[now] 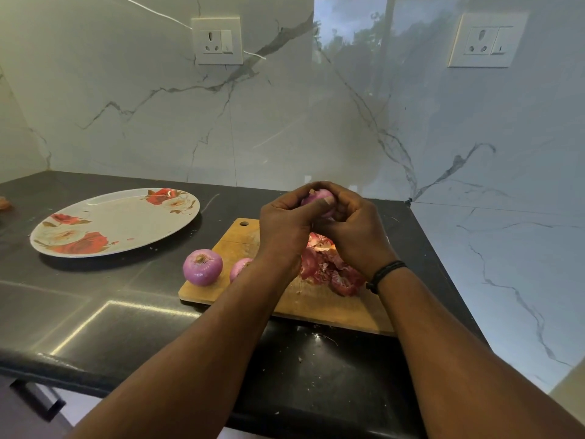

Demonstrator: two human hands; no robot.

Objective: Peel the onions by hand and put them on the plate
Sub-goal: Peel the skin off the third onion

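Note:
Both hands hold one pink onion [319,198] above the wooden cutting board [240,236]. My left hand [285,226] wraps its left side, thumb lying across the bulb. My right hand [354,229] cups it from the right. Two peeled purple onions rest at the board's left end: one [202,267] in full view, the other [240,267] partly hidden behind my left wrist. A heap of reddish onion skins [329,267] lies on the board under my hands. The white plate [126,217] with red roses sits to the left, with nothing on it.
The black counter [95,318] ends in a marble backsplash behind and a marble wall on the right. Two wall sockets [217,41] [484,39] are mounted above. Small skin scraps dot the counter near the front edge. A brownish object [3,203] shows at the far left edge.

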